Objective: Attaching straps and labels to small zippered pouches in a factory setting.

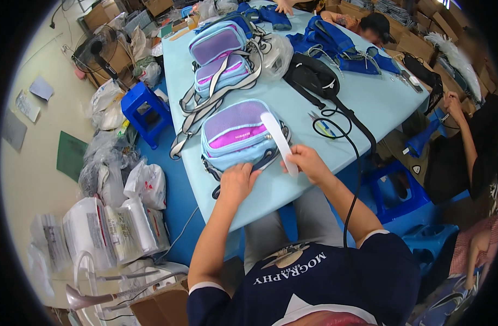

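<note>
A light blue and purple bag [235, 133] with a mesh front lies on the pale blue table in front of me. My left hand [238, 182] rests at the bag's near edge, its fingers curled against the dark strap and lower side; what they grip there is hidden. In my right hand [307, 162] is a white strip [277, 138], flat and slightly curved, pinched near its lower end. The strip's upper end overlaps the bag's right side. Dark webbing straps [266, 160] lie around the bag's near side.
Similar bags [219, 43] with grey straps sit farther back. A black bag [314, 76], a coiled black cord [331, 126], small scissors [314, 116] and blue fabric pieces [336, 46] lie to the right. Blue stools [143, 108] stand by the table. Other people work across and right.
</note>
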A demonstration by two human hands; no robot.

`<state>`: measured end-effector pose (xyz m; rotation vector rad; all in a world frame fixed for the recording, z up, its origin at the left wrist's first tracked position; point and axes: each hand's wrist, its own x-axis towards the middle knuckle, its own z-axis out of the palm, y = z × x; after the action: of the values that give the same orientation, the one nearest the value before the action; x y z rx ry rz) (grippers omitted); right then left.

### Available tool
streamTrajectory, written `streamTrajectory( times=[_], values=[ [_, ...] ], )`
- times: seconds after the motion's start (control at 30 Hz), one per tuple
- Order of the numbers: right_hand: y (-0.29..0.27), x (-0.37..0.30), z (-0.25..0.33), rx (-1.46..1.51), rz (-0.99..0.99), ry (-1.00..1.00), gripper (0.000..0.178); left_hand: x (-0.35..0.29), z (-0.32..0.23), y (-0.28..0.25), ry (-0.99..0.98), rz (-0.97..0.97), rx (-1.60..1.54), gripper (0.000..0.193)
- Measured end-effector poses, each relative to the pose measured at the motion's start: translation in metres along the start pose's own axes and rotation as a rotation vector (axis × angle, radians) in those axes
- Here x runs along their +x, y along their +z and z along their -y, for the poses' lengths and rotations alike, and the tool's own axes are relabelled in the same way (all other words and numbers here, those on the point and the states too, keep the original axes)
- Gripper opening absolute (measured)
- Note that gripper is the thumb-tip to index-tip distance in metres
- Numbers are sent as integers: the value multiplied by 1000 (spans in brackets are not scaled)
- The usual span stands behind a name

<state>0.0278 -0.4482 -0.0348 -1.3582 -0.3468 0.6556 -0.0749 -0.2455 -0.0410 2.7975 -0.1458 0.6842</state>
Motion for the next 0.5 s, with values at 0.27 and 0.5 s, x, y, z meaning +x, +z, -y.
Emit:
streamTrajectory(
  times=[0.27,0.5],
  values=[
    [-9,-71,-33,169,19,118,25,2,-5,-6,-74,-8,41,28],
    [11,-81,-51,119,8,232,28,24,14,-31,-335,208,-331,28]
  ],
)
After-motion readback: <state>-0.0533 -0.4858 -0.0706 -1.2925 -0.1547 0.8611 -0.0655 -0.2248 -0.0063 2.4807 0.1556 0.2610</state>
